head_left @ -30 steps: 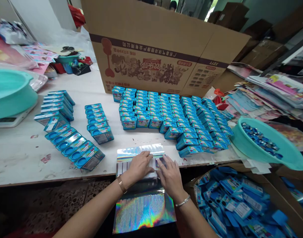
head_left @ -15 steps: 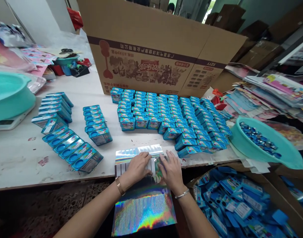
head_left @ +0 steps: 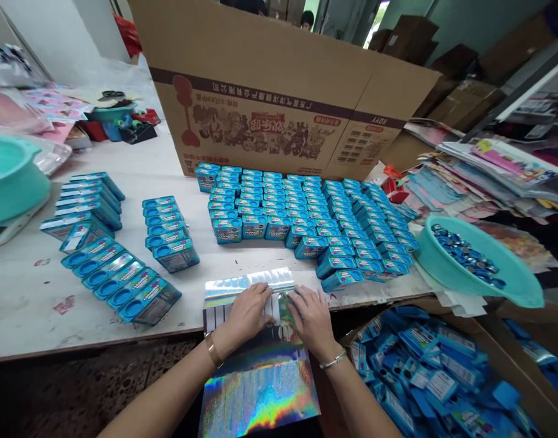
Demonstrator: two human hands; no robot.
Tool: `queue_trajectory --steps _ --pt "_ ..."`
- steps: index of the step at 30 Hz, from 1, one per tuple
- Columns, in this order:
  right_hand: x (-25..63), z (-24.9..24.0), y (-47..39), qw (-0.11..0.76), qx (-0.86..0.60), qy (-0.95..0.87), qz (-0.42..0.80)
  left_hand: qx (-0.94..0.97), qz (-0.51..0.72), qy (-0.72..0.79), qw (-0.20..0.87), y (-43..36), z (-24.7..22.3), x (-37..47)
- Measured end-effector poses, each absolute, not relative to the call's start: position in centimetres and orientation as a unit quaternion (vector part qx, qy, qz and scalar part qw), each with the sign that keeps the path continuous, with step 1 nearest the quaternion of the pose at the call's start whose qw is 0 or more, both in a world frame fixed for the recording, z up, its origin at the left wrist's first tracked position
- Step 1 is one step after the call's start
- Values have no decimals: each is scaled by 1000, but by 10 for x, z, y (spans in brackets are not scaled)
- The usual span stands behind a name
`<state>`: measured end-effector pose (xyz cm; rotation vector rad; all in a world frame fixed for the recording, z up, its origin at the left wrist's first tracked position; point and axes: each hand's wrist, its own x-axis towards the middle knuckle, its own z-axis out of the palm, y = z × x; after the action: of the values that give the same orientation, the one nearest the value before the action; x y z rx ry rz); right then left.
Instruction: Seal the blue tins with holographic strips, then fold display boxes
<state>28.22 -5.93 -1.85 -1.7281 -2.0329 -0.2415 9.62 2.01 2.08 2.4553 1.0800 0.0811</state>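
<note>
A shiny holographic sheet (head_left: 260,389) lies over the table's front edge, its lower part hanging toward me. My left hand (head_left: 250,313) rests flat on its upper part, fingers stretched forward and slightly apart. Close on the right, my right hand (head_left: 311,316) presses on the sheet's right side with its fingers spread. Neither hand is wrapped round anything. Just beyond the hands stand many rows of small blue boxes (head_left: 279,226). Two more groups are on the left, a short row (head_left: 176,254) and a longer curved one (head_left: 148,297).
Behind the rows stands a large printed cardboard panel (head_left: 279,79). A turquoise basin (head_left: 502,286) of small blue pieces sits at the right, above a carton of blue boxes (head_left: 434,371). Another turquoise basin (head_left: 14,176) is at far left. Paper stacks (head_left: 498,176) lie at back right.
The whole view has shifted slightly, so the table items appear a little further left. Both hands stay on the sheet, with the right hand's fingers slightly more bent.
</note>
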Motion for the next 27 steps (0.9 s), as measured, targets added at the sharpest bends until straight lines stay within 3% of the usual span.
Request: queue_trajectory --steps 27 --pt "292 0 -71 174 -585 -787 -89 885 37 398 237 20 25 98"
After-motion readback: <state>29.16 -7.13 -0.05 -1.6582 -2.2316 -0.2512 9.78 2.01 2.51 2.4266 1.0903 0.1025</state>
